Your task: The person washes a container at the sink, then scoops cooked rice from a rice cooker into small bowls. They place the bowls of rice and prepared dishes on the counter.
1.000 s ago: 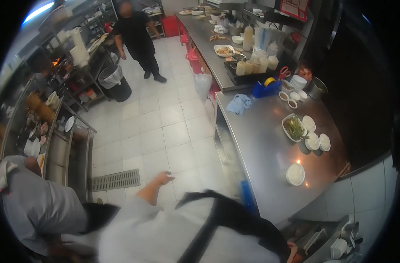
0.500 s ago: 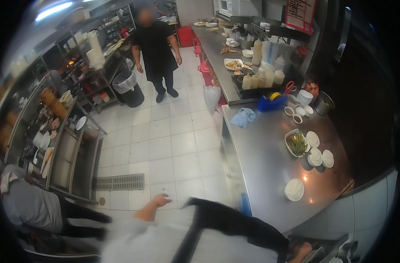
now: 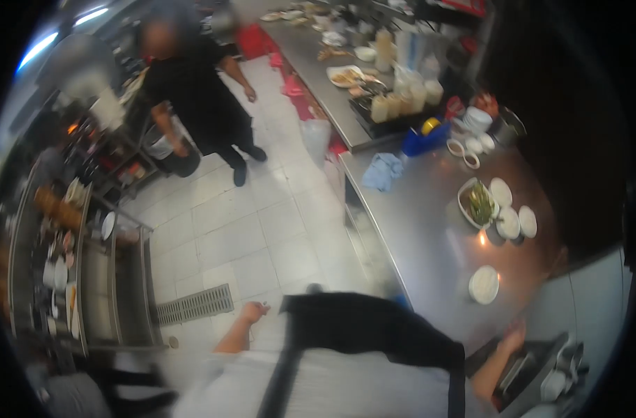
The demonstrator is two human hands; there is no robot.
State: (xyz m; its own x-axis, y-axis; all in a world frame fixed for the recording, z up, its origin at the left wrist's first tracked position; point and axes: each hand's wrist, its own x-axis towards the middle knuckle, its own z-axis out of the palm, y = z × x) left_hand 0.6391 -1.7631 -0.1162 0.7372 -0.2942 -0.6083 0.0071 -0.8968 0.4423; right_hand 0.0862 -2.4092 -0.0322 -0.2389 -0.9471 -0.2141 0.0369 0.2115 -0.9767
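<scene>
My left hand hangs over the tiled floor, left of the black apron. Its fingers look loosely curled and blurred. At the lower right, my right hand is at the near edge of the steel counter, smeared by motion, so what it touches is unclear. The white bowl nearest to it holds something white. Farther back stand a dish of green vegetables and several small white bowls.
A person in black stands in the aisle; another person is at the lower left. Shelves line the left. A blue cloth, sauce bottles and a utensil bin are on the right.
The view has turned and tilted. My right hand has moved up to the counter's near edge. The person in black appears nearer, with one arm raised more.
</scene>
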